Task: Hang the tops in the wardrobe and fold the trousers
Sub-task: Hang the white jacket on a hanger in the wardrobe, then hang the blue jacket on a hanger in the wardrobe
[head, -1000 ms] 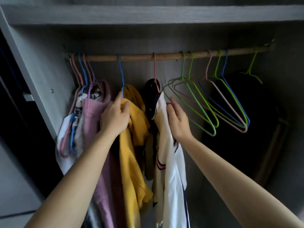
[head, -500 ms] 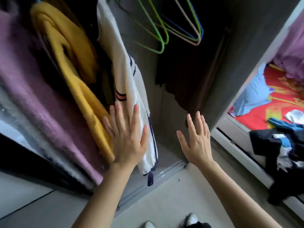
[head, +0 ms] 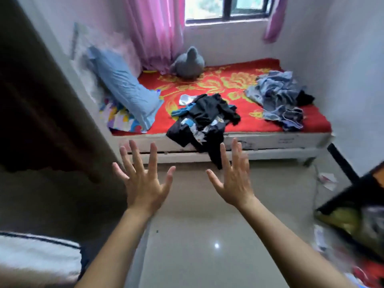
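Spread and empty: left grip (head: 143, 183), right grip (head: 234, 181). On bed (head: 218, 80) edge, dark clothes pile (head: 203, 119), long axis near-far, tail hanging floorward. Right, denim heap (head: 278, 98); left, pillow (head: 124, 90).

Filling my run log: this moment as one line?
left hand: open, empty | right hand: open, empty | dark clothes pile: overhanging bed edge, untouched | blue clothes pile: on bed
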Tool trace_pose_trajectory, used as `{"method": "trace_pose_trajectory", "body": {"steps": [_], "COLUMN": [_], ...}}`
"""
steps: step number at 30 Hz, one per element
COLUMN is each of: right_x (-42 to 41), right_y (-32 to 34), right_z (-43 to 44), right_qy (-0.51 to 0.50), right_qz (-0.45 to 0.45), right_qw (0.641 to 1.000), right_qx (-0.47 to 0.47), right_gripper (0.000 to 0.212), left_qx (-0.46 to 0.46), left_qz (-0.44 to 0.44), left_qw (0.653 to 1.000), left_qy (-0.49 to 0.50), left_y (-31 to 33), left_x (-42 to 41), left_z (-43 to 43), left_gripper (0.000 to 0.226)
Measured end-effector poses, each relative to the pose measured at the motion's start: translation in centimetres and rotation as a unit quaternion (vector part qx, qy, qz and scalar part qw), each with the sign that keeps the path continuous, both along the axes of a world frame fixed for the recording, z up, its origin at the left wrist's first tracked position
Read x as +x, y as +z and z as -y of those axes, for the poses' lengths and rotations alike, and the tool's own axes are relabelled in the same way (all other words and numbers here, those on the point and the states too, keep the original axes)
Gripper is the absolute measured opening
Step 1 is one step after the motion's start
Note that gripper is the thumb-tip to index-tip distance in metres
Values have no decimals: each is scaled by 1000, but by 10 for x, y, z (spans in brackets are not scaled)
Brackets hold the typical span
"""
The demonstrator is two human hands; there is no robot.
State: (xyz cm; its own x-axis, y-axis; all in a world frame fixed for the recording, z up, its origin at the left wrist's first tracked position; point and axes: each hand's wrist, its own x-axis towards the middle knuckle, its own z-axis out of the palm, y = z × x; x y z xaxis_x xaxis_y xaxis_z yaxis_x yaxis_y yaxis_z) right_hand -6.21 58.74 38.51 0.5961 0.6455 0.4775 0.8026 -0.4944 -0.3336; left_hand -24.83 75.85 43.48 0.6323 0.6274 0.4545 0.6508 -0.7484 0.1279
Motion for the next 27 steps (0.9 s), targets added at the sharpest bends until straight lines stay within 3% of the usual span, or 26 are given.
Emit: {"method": "trace_pose_trajectory", "body": {"steps": [3,7,8,10,13,19,27], "right_x": [41,58,57,30,5,-95,-183], "right_y": [-3,-20,-27,-45,-54,-90,-178], "right_z": [125,317,359,485,533,663,666], "right_qy": [-103,-248,-289,-445,-476,-662,-730], "right_qz": [3,-11,-25,-66,-81,-147,-284], "right_qw": [995,968,956,893,876,735,621], "right_qx": [17,32,34,29,9,24,1], "right_gripper": [89,89,90,91,90,89,89], "left_qx": [24,-14,-20,-22,-48,-29,-17], "left_qz": [-1,-21,-39,-100,-137,-226,-365], "left_qw": [993,969,957,909,895,784,661], "left_qy": [-114,-244,-285,-405,-422,-578,-656], "left_y": [-3,-20,-25,-44,-56,-80,-191], "left_x": [83,171,184,215,222,241,229], "left_z": [89,248,283,398,437,598,681], "left_gripper": [83,83,84,84,82,81,81]}}
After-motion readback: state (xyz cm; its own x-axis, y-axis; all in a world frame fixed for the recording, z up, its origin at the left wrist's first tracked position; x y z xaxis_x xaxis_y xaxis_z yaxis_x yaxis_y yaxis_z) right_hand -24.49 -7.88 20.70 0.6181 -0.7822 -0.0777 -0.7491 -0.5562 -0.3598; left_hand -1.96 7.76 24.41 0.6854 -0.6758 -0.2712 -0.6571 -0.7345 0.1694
